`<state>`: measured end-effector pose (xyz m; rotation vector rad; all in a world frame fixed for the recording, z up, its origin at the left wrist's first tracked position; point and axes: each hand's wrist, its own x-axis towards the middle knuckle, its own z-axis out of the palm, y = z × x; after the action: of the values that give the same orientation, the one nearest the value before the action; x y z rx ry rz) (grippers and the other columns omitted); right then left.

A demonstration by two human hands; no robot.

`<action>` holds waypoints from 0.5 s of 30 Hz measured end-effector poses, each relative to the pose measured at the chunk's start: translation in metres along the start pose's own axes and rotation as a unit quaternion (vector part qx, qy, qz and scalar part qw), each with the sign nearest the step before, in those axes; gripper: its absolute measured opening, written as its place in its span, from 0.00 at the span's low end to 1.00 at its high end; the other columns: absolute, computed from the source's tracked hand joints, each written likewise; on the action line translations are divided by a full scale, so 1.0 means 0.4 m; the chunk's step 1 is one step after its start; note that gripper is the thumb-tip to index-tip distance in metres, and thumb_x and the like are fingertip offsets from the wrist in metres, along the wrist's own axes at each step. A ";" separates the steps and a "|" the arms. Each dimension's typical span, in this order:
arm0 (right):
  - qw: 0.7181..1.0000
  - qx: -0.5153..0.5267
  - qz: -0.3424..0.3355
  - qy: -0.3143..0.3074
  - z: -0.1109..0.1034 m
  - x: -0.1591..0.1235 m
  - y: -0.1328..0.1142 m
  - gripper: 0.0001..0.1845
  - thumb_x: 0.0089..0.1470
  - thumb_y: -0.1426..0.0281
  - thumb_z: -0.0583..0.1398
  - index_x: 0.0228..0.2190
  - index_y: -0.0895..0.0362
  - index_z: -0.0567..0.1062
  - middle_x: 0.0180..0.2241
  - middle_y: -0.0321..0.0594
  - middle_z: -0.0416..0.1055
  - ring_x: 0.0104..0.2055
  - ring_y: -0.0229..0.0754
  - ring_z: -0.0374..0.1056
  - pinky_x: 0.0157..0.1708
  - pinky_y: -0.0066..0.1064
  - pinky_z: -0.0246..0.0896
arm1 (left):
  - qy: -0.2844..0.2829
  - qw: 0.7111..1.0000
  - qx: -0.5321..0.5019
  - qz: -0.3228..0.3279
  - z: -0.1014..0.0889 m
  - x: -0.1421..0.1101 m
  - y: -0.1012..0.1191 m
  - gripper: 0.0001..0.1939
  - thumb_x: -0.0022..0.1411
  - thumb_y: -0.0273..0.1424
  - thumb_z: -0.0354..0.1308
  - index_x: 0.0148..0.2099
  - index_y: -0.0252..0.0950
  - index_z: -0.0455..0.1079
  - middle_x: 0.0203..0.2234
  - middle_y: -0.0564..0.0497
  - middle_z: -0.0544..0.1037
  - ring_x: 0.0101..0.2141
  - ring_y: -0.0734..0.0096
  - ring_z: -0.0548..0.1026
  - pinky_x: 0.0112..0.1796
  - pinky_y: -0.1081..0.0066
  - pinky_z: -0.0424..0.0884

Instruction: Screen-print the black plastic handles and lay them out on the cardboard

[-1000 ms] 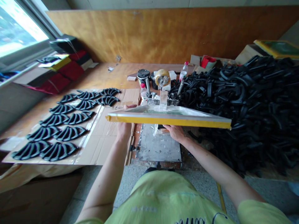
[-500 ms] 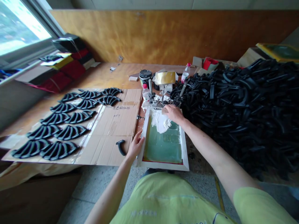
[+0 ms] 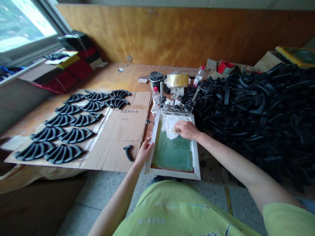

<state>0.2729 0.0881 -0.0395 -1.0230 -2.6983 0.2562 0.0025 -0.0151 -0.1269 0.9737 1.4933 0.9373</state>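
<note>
A screen-printing frame (image 3: 154, 139) with a green mesh lies flat in front of me. White ink (image 3: 169, 122) is smeared over the far part of its mesh. My right hand (image 3: 187, 130) is closed around a small pale squeegee (image 3: 175, 130), held down in the ink; my fingers cover most of it. At the frame's left edge, my left hand (image 3: 145, 151) grips the side bar, thumb near the top. A single curved black plastic handle (image 3: 128, 153) rests on the cardboard (image 3: 108, 144) just left of that hand. Metal clamps (image 3: 177, 106) stand at the frame's far end.
Fanned rows of black handles (image 3: 64, 154) cover the cardboard's left part. On the right rises a big heap of black parts (image 3: 251, 108). Behind the clamps are a tub (image 3: 156, 82), a tape roll (image 3: 177, 80) and two red-capped bottles (image 3: 199, 76). Boxes (image 3: 73, 70) stand at back left.
My right hand has drawn the squeegee a short way towards me across the ink. My left hand stays at the frame's left edge. The whole view has shifted slightly.
</note>
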 end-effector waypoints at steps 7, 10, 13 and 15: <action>0.999 0.019 -0.022 0.025 0.041 -0.032 -0.015 0.08 0.55 0.75 0.58 0.38 0.57 0.76 0.37 0.42 0.74 0.42 0.44 0.67 0.40 0.32 0.60 | -0.010 1.000 -0.024 -0.013 0.001 -0.019 0.047 0.35 0.54 0.49 0.59 0.60 0.37 0.63 0.27 0.53 0.76 0.23 0.73 0.72 0.23 0.75 0.64; 0.996 0.021 0.063 0.057 -0.007 0.043 0.009 0.16 0.55 0.67 0.62 0.46 0.53 0.75 0.40 0.40 0.75 0.42 0.44 0.68 0.41 0.31 0.60 | -0.018 0.999 -0.025 -0.018 -0.013 -0.039 0.095 0.37 0.53 0.50 0.60 0.61 0.38 0.62 0.27 0.53 0.77 0.23 0.72 0.72 0.23 0.75 0.65; 0.983 -0.008 0.165 0.083 -0.069 0.116 0.061 0.27 0.54 0.63 0.63 0.56 0.47 0.68 0.41 0.38 0.75 0.42 0.44 0.69 0.42 0.31 0.61 | -0.027 0.999 -0.042 -0.008 -0.028 -0.054 0.167 0.36 0.56 0.53 0.56 0.61 0.40 0.64 0.29 0.51 0.78 0.25 0.70 0.74 0.24 0.74 0.67; 0.968 -0.017 0.222 0.115 -0.103 0.113 0.111 0.27 0.56 0.61 0.61 0.57 0.46 0.67 0.40 0.38 0.75 0.40 0.45 0.70 0.41 0.32 0.61 | -0.001 0.999 -0.047 0.008 -0.029 -0.053 0.223 0.34 0.58 0.58 0.49 0.57 0.40 0.69 0.28 0.50 0.78 0.24 0.69 0.74 0.24 0.73 0.68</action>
<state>0.2798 0.1545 -0.0040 -1.5575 -2.2503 0.1574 0.0013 -0.0039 -0.0351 0.9193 1.4297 1.0087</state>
